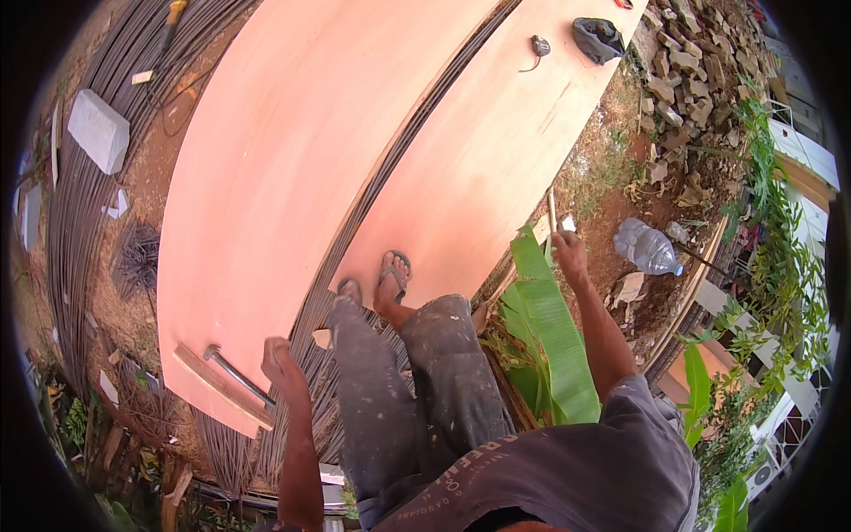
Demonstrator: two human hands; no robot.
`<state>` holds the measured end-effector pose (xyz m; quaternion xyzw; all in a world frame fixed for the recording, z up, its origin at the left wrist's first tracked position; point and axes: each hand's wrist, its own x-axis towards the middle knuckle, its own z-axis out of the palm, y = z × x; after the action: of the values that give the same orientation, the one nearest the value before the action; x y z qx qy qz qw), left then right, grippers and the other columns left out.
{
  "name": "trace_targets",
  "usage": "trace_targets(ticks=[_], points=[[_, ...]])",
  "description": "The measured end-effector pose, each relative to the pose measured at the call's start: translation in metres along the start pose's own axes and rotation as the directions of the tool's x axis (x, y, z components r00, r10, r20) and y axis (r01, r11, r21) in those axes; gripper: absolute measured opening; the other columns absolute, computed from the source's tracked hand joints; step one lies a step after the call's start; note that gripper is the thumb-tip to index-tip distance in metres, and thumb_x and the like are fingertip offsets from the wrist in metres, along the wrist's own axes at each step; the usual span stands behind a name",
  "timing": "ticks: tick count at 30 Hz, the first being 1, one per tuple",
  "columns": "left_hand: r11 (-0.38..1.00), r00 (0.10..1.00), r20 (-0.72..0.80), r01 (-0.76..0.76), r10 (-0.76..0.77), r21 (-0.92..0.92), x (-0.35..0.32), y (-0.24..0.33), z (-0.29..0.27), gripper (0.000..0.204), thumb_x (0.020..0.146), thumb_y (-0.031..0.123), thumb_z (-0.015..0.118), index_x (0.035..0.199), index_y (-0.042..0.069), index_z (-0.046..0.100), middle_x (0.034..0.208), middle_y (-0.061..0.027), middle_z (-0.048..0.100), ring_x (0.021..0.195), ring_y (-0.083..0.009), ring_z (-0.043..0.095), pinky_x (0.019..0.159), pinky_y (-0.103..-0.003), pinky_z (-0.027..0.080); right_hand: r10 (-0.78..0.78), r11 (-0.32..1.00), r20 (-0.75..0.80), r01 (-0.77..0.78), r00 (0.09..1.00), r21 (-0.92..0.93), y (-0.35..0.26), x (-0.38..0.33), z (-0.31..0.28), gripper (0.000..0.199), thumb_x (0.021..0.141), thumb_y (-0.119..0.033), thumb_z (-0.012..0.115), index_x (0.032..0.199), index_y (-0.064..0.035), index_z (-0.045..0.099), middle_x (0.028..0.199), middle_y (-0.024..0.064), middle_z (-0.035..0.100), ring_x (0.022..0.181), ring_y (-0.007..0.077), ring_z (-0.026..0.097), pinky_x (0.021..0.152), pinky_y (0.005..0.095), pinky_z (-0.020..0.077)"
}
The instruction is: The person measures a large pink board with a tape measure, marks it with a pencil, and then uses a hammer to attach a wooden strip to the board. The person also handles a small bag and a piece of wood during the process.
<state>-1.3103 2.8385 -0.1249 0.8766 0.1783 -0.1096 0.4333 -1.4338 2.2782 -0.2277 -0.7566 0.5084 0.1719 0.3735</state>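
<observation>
My left hand (pixel 282 365) is closed, its fingers curled, above the dark rods by the near end of the left plywood sheet (pixel 257 160); whether anything is inside it is hidden. Beside that hand, a hammer (pixel 239 377) and a short wooden board (pixel 217 387) lie on the sheet's near corner. Out to the right, my right hand (pixel 569 254) is closed around a thin, pale stick (pixel 552 208) that points away from me. A large green banana leaf (pixel 551 332) lies just left of my right forearm. My sandalled feet are at the near end of the right plywood sheet (pixel 470 168).
Long metal rods (pixel 75 230) run along the left, with a white block (pixel 98 131) on them. A tape measure (pixel 540 46) and black bag (pixel 597 41) lie on the right sheet's far end. Rightward are a plastic bottle (pixel 648 246) and a heap of paving stones (pixel 687 80).
</observation>
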Motion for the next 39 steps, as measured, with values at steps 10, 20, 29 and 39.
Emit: trace_targets(ticks=[10,20,29,39], points=[[0.978,0.969,0.144,0.190,-0.201,0.084,0.129,0.075,0.225,0.032,0.101,0.024,0.040,0.078,0.002,0.046,0.070,0.0004,0.036,0.063,-0.0113,0.032,0.058,-0.031,0.031,0.074,0.943,0.103,-0.036,0.992,-0.330,0.070,0.177,-0.020,0.046,0.082,-0.039,0.068,0.105,0.0004,0.067,0.097,0.0219,0.069,0.091,0.0357,0.067,0.082,0.0429,0.0518],[0.866,0.863,0.203,0.389,-0.462,0.314,0.156,0.121,0.332,0.034,0.102,0.030,0.041,0.087,0.001,0.051,0.073,-0.0012,0.039,0.069,-0.0117,0.037,0.062,-0.031,0.034,-0.589,0.687,-0.222,0.336,0.777,-0.644,-0.172,0.658,0.064,0.080,0.075,-0.036,0.077,0.142,-0.0151,0.039,0.134,0.0334,0.042,0.116,0.0509,0.052,0.091,0.0543,0.0499],[0.807,0.807,0.096,0.560,-0.583,0.186,0.124,0.182,0.362,0.042,0.103,0.035,0.044,0.083,-0.001,0.051,0.067,-0.0052,0.047,0.066,-0.0146,0.043,0.061,-0.034,0.039,0.074,0.997,0.596,-0.078,0.800,-0.019,-0.141,0.585,0.020,0.035,0.084,-0.011,0.064,0.116,-0.0058,0.053,0.077,0.0013,0.059,0.063,0.0112,0.059,0.052,0.0275,0.0492],[0.875,0.922,0.168,0.384,-0.348,-0.296,0.038,0.209,0.286,0.025,0.094,0.023,0.063,0.095,-0.001,0.068,0.078,-0.0091,0.067,0.071,-0.0129,0.061,0.066,-0.030,0.048,0.012,0.966,0.948,-0.247,0.317,0.071,-0.263,0.165,-0.030,0.062,0.075,-0.032,0.068,0.123,0.0024,0.051,0.104,0.0145,0.064,0.092,0.0238,0.064,0.080,0.0365,0.0548]])
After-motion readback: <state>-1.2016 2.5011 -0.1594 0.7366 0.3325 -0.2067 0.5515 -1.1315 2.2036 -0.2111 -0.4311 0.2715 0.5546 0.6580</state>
